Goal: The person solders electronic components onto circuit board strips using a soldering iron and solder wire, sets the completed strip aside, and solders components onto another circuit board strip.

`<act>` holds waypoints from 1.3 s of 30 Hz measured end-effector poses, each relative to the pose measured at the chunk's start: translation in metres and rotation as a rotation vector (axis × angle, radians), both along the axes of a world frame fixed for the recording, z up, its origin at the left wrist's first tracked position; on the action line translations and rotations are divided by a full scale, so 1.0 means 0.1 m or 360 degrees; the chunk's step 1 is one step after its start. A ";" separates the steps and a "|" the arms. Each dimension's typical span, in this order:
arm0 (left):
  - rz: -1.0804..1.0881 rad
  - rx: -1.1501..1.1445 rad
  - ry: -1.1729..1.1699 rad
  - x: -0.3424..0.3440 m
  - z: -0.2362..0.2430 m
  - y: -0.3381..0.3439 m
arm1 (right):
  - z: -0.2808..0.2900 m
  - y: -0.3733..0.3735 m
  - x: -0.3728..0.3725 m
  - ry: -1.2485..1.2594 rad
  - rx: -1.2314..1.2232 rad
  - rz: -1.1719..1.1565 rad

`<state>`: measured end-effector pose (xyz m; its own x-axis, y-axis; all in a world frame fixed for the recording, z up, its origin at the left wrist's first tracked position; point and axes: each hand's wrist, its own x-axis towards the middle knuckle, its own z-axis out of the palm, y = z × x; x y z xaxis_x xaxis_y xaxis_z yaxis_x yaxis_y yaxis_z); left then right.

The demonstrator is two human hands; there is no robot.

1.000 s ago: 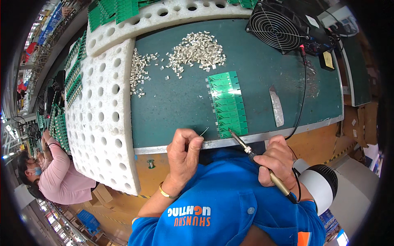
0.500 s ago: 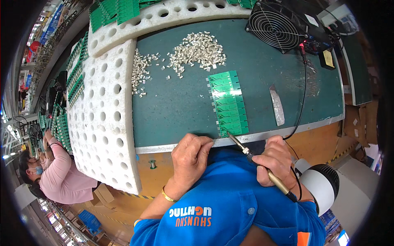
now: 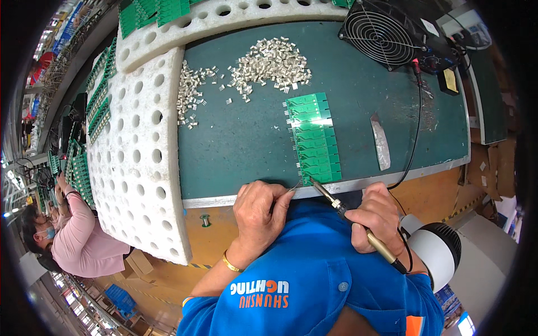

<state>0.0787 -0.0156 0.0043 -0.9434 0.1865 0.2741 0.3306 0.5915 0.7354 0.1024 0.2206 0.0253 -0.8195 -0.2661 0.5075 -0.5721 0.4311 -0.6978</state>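
Note:
A strip of green circuit boards [image 3: 314,137] lies on the green bench mat [image 3: 241,134]. My right hand [image 3: 378,215] grips a soldering iron [image 3: 342,210] whose tip touches the strip's near end by the table edge. My left hand [image 3: 259,210] rests at the table edge and pinches a thin solder wire [image 3: 294,185] that points at the same spot. A pile of small silvery parts [image 3: 272,63] lies farther back on the mat.
White perforated foam trays [image 3: 137,162] stand left and at the back, some holding green boards [image 3: 98,103]. A black fan [image 3: 384,33] stands at the back right, with a cable [image 3: 416,129] running down. A white round device [image 3: 434,252] sits by my right arm. Another person [image 3: 75,241] works at lower left.
My left hand has moved right along the table edge, bringing the solder wire closer to the iron tip. The right hand has stayed nearly in place.

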 end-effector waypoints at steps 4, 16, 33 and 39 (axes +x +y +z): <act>-0.0016 -0.0019 -0.0011 -0.02 0.01 0.00 | 0.00 0.00 -0.01 -0.0020 0.0003 0.0012; -0.0062 -0.0035 0.0017 -0.03 0.02 0.01 | 0.02 -0.01 -0.01 -0.0046 0.0012 0.0045; -0.0078 -0.0057 0.0016 -0.05 0.02 0.04 | 0.01 0.01 -0.04 -0.0092 -0.0006 0.0063; -0.0086 -0.0070 -0.0019 -0.06 0.02 0.05 | 0.02 0.02 -0.05 -0.0108 -0.0010 0.0074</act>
<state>0.0725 -0.0108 0.0065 -0.9347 0.2491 0.2535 0.3545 0.6046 0.7133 0.0974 0.2223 0.0272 -0.8390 -0.3019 0.4527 -0.5426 0.4008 -0.7382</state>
